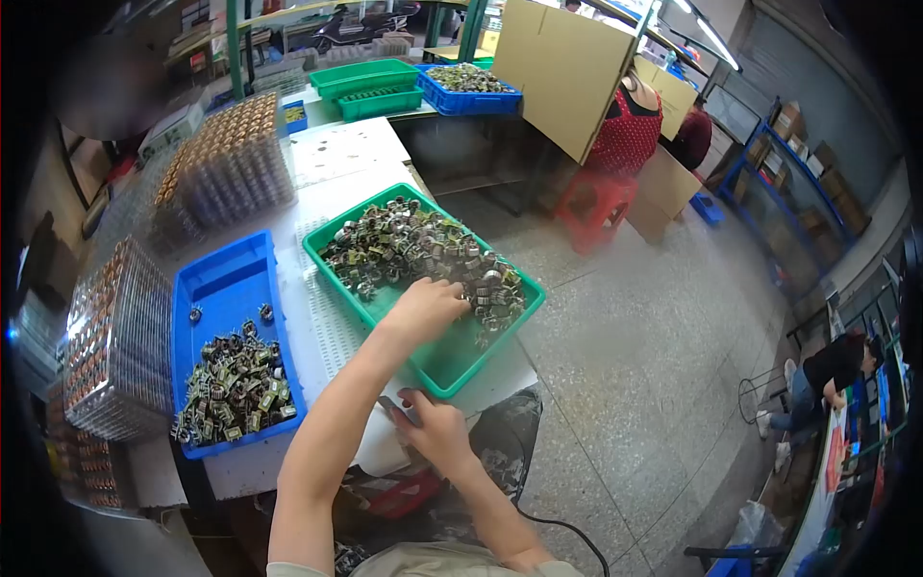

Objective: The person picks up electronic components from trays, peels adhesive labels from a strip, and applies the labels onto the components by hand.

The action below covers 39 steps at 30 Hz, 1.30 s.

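Observation:
My left hand (430,310) reaches into the green tray (440,388), fingers curled at the edge of a pile of small wound coil components (404,236). Its fingertips touch the pile; whatever they pinch is hidden. Below the tray's near corner, my right hand (437,430) is closed around a small grey tool (400,412), its kind unclear. Left of the tray stands a blue tray (223,277), with more coil components (236,385) heaped in its near half and a couple lying apart.
Stacked clear plastic trays of copper-coloured parts (226,159) stand at the left, with another stack (111,337) nearer. At the table's far end are green trays (365,79) and a filled blue crate (471,101). A red stool (596,204) and a seated person (627,130) are beyond.

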Available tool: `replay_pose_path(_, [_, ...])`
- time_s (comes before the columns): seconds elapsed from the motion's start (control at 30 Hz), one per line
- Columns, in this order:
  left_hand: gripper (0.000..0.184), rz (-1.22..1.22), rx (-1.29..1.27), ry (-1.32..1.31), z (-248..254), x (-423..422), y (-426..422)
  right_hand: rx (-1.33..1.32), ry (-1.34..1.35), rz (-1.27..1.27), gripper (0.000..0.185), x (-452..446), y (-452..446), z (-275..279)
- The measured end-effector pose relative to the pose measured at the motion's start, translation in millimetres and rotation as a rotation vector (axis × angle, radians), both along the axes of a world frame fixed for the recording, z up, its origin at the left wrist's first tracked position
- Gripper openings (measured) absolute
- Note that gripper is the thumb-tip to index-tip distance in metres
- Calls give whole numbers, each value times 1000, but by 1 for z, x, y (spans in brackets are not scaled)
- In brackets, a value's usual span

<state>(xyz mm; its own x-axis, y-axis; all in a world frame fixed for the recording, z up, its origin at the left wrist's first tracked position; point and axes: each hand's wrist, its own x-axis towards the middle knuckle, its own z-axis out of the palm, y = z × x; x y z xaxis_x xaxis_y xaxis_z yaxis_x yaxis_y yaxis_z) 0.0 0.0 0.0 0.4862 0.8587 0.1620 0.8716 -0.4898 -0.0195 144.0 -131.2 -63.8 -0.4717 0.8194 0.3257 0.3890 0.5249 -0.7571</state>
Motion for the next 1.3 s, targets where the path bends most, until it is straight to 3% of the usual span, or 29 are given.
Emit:
replay_pose_path(0.2, [27,-18,54,47,-10,11,14,37,14,22,27,13,7,-1])
replay_pose_path(0.37, [26,-105,167,-70,-5,6,11,48,69,27,24,13,7,1])
replay_pose_path(0.47, [27,0,-68,-177,0,0,6,34,45,28,24,13,6,2])
replay_pose_path(0.6, [27,14,-191,-330,7,-11,-1,84,78,13,23,12,5,5])
replay_pose_path(0.77, [26,108,-163,-1030,50,-41,-42,75,65,28,24,15,6,-3])
replay_pose_path(0.83, [27,240,-27,-1256,65,-43,-89,-45,76,21,25,15,5,0])
replay_pose_path(0.9, [31,332,101,-1302,47,-41,-139,-100,71,15,26,15,4,7])
replay_pose_path(0.97, [32,420,86,-1273,14,-34,-184,-89,63,-2,27,16,3,15])
replay_pose_path(1.03, [29,550,34,-1415,-10,-16,-213,-76,62,-21,26,15,3,15])
replay_pose_path(1.13, [28,657,-75,-1380,-28,-8,-240,-9,59,-63,27,10,2,10])
replay_pose_path(1.23, [27,747,-11,-1123,-33,-13,-249,-67,79,-55,28,7,0,11])
replay_pose_path(1.3, [24,746,46,-1106,-34,-12,-250,-177,114,-43,28,6,-2,15])
